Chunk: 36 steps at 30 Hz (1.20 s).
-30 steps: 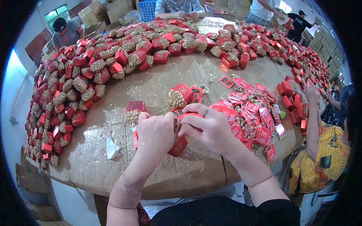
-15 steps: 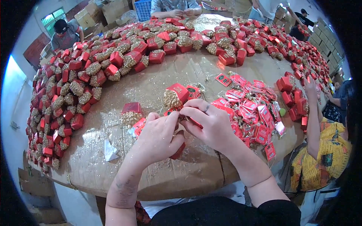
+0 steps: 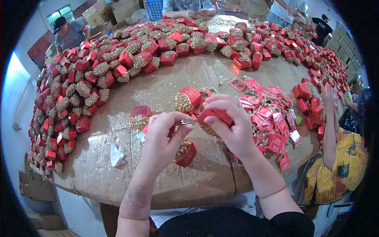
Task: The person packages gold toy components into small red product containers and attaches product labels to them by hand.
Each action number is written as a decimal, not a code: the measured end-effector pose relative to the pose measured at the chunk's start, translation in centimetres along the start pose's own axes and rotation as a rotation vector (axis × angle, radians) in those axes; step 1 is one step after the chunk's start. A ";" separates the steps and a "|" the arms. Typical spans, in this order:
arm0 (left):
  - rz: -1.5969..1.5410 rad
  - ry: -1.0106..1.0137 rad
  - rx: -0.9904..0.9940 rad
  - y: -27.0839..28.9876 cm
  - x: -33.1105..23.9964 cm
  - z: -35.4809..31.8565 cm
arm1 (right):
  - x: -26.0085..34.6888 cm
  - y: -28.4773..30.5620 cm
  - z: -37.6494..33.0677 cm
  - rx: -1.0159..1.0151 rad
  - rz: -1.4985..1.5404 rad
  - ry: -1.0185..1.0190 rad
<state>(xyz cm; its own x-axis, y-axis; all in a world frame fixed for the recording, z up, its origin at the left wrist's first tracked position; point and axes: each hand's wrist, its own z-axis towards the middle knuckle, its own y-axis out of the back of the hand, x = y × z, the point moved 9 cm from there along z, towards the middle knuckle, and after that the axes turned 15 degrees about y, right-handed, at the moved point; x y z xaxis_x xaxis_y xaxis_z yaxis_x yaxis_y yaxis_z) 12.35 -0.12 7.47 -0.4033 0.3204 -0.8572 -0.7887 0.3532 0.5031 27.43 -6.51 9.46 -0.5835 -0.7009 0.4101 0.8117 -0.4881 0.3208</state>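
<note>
My right hand (image 3: 229, 128) grips a small red-and-gold ornament (image 3: 216, 115) by its red top, just above the table. My left hand (image 3: 164, 136) pinches a thin gold loop or thread (image 3: 185, 122) at the ornament's left end. Below my hands lies another red-and-gold ornament (image 3: 184, 151), partly hidden by my left hand. Two more ornaments lie close by, one (image 3: 139, 117) to the left and one (image 3: 187, 99) just beyond my hands.
A big round table (image 3: 158, 87) covered in brown board carries a wide arc of red-and-gold ornaments (image 3: 98, 75). A heap of flat red packets (image 3: 272, 118) lies right of my hands. Other people stand around the rim, one at the right (image 3: 335, 158). Cardboard boxes (image 3: 118, 10) stand behind.
My hands stay together over the same spot, turning the ornament slightly; the left fingers have drawn the gold thread out a little. The view has shifted a bit.
</note>
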 end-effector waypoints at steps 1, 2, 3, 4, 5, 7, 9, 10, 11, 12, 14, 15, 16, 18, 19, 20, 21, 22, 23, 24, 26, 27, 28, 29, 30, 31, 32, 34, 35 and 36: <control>0.098 -0.048 -0.118 0.7 -0.3 -0.3 | -1.0 0.4 -0.3 -0.067 0.076 -0.090; 0.099 -0.047 -0.120 0.7 -0.1 -0.2 | -2.8 -0.1 -1.6 -0.145 0.356 -0.335; 0.195 -0.122 -0.147 0.6 -0.5 -0.4 | -2.8 0.1 -1.5 -0.143 0.354 -0.336; 0.291 -0.198 -0.173 0.4 -0.9 -0.6 | -4.0 -0.4 -2.5 -0.293 0.658 -0.537; 0.289 -0.198 -0.173 0.3 -0.9 -0.7 | -4.8 -1.3 -3.7 -0.445 0.963 -0.736; 0.284 -0.242 -0.154 -0.1 -1.1 -1.1 | -5.1 -1.9 -4.0 -0.467 1.076 -0.773; 0.303 -0.298 -0.174 -0.5 -1.6 -1.5 | -4.4 -3.1 -4.4 -0.519 1.229 -0.883; 0.320 -0.357 -0.194 -0.5 -2.1 -1.9 | -4.6 -3.3 -4.3 -0.448 1.132 -0.818; 0.318 -0.355 -0.192 -0.5 -2.0 -2.0 | -4.3 -3.6 -4.3 -0.450 1.130 -0.820; 0.288 -0.361 -0.178 -0.5 -2.1 -2.3 | -3.8 -3.6 -3.8 -0.450 1.140 -0.789; 0.279 -0.360 -0.174 -0.4 -2.4 -2.6 | -3.0 -3.3 -3.0 -0.426 1.135 -0.707; 0.279 -0.358 -0.176 -0.5 -2.3 -2.6 | -2.9 -3.4 -3.0 -0.424 1.135 -0.707; 0.298 -0.345 -0.190 -0.5 -2.1 -2.6 | -2.7 -3.1 -2.8 -0.444 1.106 -0.661; 0.317 -0.331 -0.203 -0.8 -1.7 -2.6 | -2.6 -2.9 -2.8 -0.465 1.075 -0.615; 0.318 -0.342 -0.224 -0.8 -1.6 -2.7 | -2.6 -2.8 -2.8 -0.487 1.061 -0.599; 0.320 -0.353 -0.245 -0.8 -1.6 -2.8 | -2.6 -2.6 -2.9 -0.509 1.047 -0.583; 0.320 -0.352 -0.244 -0.9 -1.6 -2.8 | -2.6 -2.6 -3.1 -0.510 1.047 -0.584; 0.296 -0.337 -0.270 -0.6 -1.4 -2.9 | -2.3 -2.3 -2.9 -0.459 0.961 -0.502; 0.271 -0.322 -0.296 -0.3 -1.3 -2.9 | -1.9 -1.9 -2.7 -0.409 0.874 -0.419; 0.273 -0.320 -0.297 -0.3 -1.2 -2.9 | -1.9 -2.0 -2.9 -0.387 0.881 -0.397; 0.200 -0.236 -0.350 0.5 -0.3 -2.8 | -0.9 -2.2 -2.7 -0.340 0.832 -0.325; 0.200 -0.235 -0.351 0.5 -0.1 -2.7 | -0.1 -2.3 -2.4 -0.293 0.778 -0.253; 0.170 -0.237 -0.384 0.8 0.2 -2.7 | -0.1 -2.6 -2.6 -0.256 0.813 -0.349; 0.140 -0.239 -0.417 1.1 0.3 -2.8 | 0.0 -2.5 -2.5 -0.254 0.814 -0.349; 0.162 -0.220 -0.402 1.1 0.1 -2.8 | -0.3 -2.6 -2.6 -0.250 0.796 -0.392; 0.164 -0.219 -0.403 1.0 0.2 -2.8 | -0.7 -2.6 -2.8 -0.246 0.778 -0.436; 0.145 -0.221 -0.400 1.0 0.2 -2.9 | -0.9 -2.6 -3.0 -0.250 0.783 -0.457; 0.130 -0.223 -0.399 1.2 0.2 -3.0 | -0.8 -2.6 -2.8 -0.279 0.820 -0.497; 0.127 -0.223 -0.395 1.3 0.2 -3.0 | -1.0 -2.7 -2.9 -0.308 0.855 -0.539; 0.121 -0.224 -0.389 1.2 0.2 -3.0 | -1.1 -2.6 -2.9 -0.309 0.853 -0.539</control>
<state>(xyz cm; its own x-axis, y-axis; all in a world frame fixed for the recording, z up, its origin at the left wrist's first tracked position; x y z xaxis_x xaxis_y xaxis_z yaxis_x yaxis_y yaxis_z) 9.93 -2.25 7.62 -0.4267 0.5363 -0.7282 -0.8749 -0.0406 0.4827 26.00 -6.00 5.73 0.3112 -0.5874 0.7471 0.8852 -0.1069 -0.4527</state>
